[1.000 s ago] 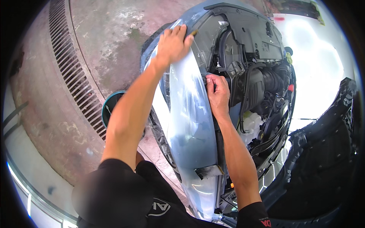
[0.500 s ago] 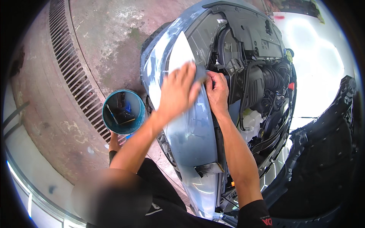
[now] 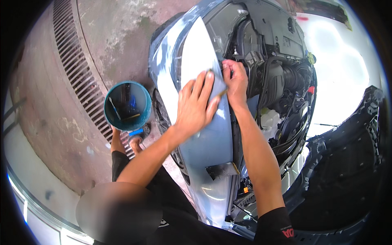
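Observation:
My left hand [image 3: 192,105] lies on a car's grey-blue front fender [image 3: 206,145], its fingers stretched over a dark grey sheet of sandpaper [image 3: 219,84] and its thumb by the sheet's tan edge. The sheet rests against the fender beside the near end of a smooth white, pointed patch [image 3: 199,47]. My right hand [image 3: 237,81] is closed at the fender's inner edge, next to the engine bay. Its fingers are curled, and what they grip is hidden. Closer to me on the fender lies a black sheet [image 3: 220,170] with a tan edge.
Left of the car stands a teal bucket [image 3: 146,118] holding murky liquid, a thin white-and-blue stick and a blue thing. A metal drain grate [image 3: 77,75] crosses the concrete floor. The uncovered engine bay [image 3: 281,94] lies to the right. A foot [image 3: 136,143] shows below the bucket.
My left hand, smeared by motion before, has slid nearer to me along the fender with the sandpaper, baring more white patch. My right hand stays by the inner edge. The whole view has shifted slightly.

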{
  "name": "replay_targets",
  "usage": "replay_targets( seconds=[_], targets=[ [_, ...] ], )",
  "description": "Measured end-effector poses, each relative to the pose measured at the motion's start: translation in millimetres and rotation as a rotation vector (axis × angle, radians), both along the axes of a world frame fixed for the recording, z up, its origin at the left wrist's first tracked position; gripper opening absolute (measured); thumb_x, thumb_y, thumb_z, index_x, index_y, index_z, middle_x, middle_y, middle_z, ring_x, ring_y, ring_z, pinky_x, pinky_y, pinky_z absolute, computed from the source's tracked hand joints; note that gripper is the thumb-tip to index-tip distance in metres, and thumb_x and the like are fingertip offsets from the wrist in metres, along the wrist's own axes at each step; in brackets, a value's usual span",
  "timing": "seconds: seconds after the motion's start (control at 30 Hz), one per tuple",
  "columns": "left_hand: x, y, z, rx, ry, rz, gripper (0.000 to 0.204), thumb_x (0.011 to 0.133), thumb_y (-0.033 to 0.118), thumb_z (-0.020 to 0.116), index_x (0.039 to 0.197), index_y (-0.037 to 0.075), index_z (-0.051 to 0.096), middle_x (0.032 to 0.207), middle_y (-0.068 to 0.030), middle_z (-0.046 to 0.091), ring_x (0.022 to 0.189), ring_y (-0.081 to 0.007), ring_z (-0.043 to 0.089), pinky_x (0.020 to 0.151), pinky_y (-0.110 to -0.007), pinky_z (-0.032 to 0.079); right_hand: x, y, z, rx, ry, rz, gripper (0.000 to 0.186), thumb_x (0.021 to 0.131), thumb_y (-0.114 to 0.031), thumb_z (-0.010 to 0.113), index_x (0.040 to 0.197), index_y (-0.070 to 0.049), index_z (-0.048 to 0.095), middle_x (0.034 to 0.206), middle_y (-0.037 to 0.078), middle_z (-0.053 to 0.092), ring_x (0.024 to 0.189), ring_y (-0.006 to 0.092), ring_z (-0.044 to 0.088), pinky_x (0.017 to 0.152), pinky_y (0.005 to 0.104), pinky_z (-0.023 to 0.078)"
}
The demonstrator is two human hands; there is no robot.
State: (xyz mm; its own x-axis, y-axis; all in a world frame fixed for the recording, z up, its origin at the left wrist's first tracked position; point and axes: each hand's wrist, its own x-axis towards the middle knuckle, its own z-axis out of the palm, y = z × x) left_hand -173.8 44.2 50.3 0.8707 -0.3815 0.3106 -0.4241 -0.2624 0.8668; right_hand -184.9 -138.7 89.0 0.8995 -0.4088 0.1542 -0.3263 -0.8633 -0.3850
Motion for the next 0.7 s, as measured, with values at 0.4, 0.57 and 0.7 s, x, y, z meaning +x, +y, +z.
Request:
replay_targets(
  seconds=[0.4,0.57,0.7],
  targets=[
    [-133.1,43.4,-8.0,0.054,0.267,0.070,0.067,0.114,0.033,0.061,0.168,-0.004,0.046,0.175,-0.0310,0.043,0.153,-0.0502,0.048,0.128,-0.060,0.033,-4.5,-12.3,-8.4,-0.008,0.087,-0.029,0.027,0.115,-0.028,0.072,0.126,-0.004,0.079,0.108,0.005,0.073,0.097,0.0141,0.069,0.086,0.0327,0.054],
    [11.2,-11.0,7.9,0.038,0.345,0.240,0.063,0.115,0.033,0.058,0.163,-0.007,0.046,0.162,-0.0286,0.055,0.141,-0.0505,0.053,0.120,-0.059,0.040,3.3,-6.7,-12.6,0.095,0.001,-0.032,0.018,0.111,-0.022,0.071,0.116,-0.007,0.081,0.103,0.011,0.073,0.095,0.0272,0.071,0.088,0.0424,0.056],
    [16.0,-9.5,-6.1,0.070,0.335,0.277,0.068,0.114,0.031,0.060,0.166,-0.009,0.043,0.164,-0.0317,0.052,0.146,-0.0514,0.050,0.123,-0.059,0.038,9.8,-2.6,-14.4,0.086,0.024,0.000,0.019,0.111,-0.021,0.071,0.117,-0.006,0.081,0.105,0.012,0.073,0.095,0.0265,0.071,0.087,0.0413,0.056]
  ],
)
